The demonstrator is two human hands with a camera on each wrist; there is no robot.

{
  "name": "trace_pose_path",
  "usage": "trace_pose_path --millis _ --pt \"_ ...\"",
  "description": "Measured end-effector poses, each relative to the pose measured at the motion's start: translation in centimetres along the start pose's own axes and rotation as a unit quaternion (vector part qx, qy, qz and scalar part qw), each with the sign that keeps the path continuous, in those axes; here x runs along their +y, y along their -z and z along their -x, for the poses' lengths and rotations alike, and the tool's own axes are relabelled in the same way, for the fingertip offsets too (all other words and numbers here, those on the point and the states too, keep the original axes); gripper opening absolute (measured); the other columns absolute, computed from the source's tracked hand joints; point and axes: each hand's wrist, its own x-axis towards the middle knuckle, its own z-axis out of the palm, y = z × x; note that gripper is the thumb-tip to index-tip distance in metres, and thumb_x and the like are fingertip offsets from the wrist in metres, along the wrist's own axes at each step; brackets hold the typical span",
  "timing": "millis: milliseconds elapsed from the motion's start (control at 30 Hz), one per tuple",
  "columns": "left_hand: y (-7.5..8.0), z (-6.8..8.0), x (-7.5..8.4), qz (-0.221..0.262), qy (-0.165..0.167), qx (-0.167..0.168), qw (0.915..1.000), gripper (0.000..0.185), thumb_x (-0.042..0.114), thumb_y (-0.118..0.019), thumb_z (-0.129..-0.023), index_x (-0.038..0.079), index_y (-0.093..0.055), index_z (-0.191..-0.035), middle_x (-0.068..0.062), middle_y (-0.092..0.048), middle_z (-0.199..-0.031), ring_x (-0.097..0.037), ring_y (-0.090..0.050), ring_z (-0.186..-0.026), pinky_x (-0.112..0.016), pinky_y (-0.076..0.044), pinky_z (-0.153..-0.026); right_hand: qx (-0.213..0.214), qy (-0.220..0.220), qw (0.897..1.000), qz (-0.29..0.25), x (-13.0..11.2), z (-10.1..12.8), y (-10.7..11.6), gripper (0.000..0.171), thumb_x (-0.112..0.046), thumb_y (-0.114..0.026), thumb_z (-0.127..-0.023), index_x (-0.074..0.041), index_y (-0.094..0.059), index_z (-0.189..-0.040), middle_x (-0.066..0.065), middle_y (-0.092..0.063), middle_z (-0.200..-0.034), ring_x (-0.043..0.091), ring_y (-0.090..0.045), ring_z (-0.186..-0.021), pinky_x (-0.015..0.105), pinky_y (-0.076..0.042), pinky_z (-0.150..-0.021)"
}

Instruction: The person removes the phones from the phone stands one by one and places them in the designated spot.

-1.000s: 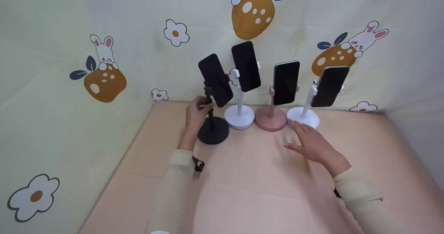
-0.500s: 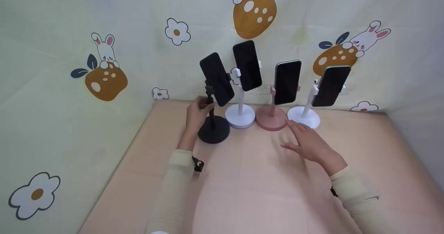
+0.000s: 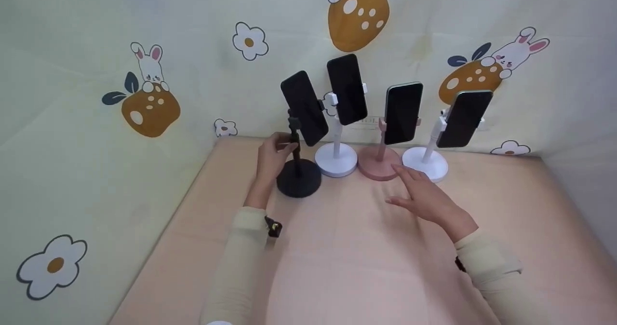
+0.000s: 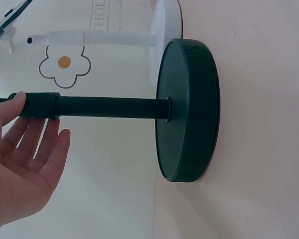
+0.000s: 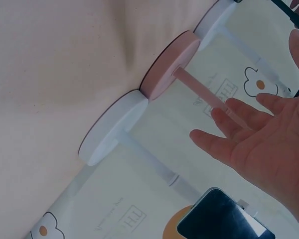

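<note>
From the head view, the left hand (image 3: 273, 157) touches the black stand (image 3: 299, 170) at the row's left end; the right hand (image 3: 424, 197) hovers flat near the pink stand (image 3: 379, 163). Left wrist view: thumb on the pole's collar, fingers straight. Right wrist view: palm spread, holding nothing.

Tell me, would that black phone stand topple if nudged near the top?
Perhaps. The black stand carries its phone high on a thin pole, so it looks top-heavy. Its thick round base probably steadies it, as does the left hand touching the pole.
</note>
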Motion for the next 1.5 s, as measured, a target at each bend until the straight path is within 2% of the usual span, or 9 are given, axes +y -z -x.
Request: trace_pose_path --millis 200,433,900,1100,1267,1500 --pt "0.4 0.3 0.3 0.000 -0.009 0.005 0.9999 0.025 0.018 -0.066 -0.097 0.007 -0.066 -0.119 -0.011 -0.070 -0.118 -0.026 -0.068 -0.108 -0.039 -0.051 -0.100 -0.005 -0.008 1.000 -0.004 -0.6 -0.4 0.0 0.088 -0.050 -0.065 -0.093 -0.012 -0.022 -0.159 0.020 -0.027 -0.163 0.044 -0.022 -0.150 0.059 -0.025 -0.120" --pt "0.8 0.7 0.5 0.000 -0.011 0.020 0.9997 0.024 0.020 -0.066 -0.096 0.009 -0.067 -0.117 -0.009 -0.072 -0.117 -0.025 -0.069 -0.106 -0.038 -0.052 -0.098 0.013 0.014 1.000 -0.005 -1.3 -0.8 -0.1 0.085 -0.048 -0.065 -0.093 -0.008 -0.026 -0.157 0.020 -0.032 -0.161 0.046 -0.028 -0.148 0.059 -0.026 -0.120" --pt "1.6 1.3 1.2 -0.004 -0.031 0.030 0.9990 0.024 0.020 -0.066 -0.096 0.009 -0.068 -0.118 -0.009 -0.072 -0.118 -0.024 -0.069 -0.105 -0.038 -0.053 -0.097 0.002 0.018 1.000 -0.015 -2.6 -1.5 -0.2 0.088 -0.051 -0.065 -0.093 -0.018 -0.019 -0.160 0.017 -0.026 -0.164 0.046 -0.024 -0.150 0.061 -0.025 -0.119" --pt "1.8 1.5 1.7 0.005 -0.032 0.033 0.9989 0.026 0.020 -0.065 -0.096 0.007 -0.068 -0.118 -0.009 -0.072 -0.118 -0.023 -0.070 -0.105 -0.037 -0.055 -0.096 0.003 0.025 0.999 -0.024 -3.4 -2.0 -0.2 0.088 -0.050 -0.066 -0.092 -0.017 -0.020 -0.160 0.015 -0.026 -0.164 0.040 -0.025 -0.151 0.058 -0.027 -0.120" --pt "1.8 1.8 2.5 0.021 -0.045 0.034 0.9982 0.026 0.021 -0.067 -0.096 0.007 -0.068 -0.117 -0.008 -0.072 -0.115 -0.021 -0.071 -0.103 -0.036 -0.054 -0.098 0.005 0.035 0.999 -0.025 -4.1 -2.5 -0.1 0.088 -0.048 -0.068 -0.092 -0.015 -0.021 -0.159 0.015 -0.027 -0.164 0.036 -0.030 -0.150 0.056 -0.031 -0.118" --pt "1.7 2.0 4.5 0.057 -0.062 0.025 0.9961 0.037 0.021 -0.070 -0.094 0.005 -0.060 -0.127 -0.010 -0.072 -0.117 -0.021 -0.070 -0.104 -0.035 -0.054 -0.098 0.014 0.055 0.998 -0.012 -4.8 -3.1 0.0 0.089 -0.049 -0.068 -0.091 -0.012 -0.023 -0.159 0.014 -0.026 -0.165 0.035 -0.024 -0.152 0.056 -0.029 -0.119"
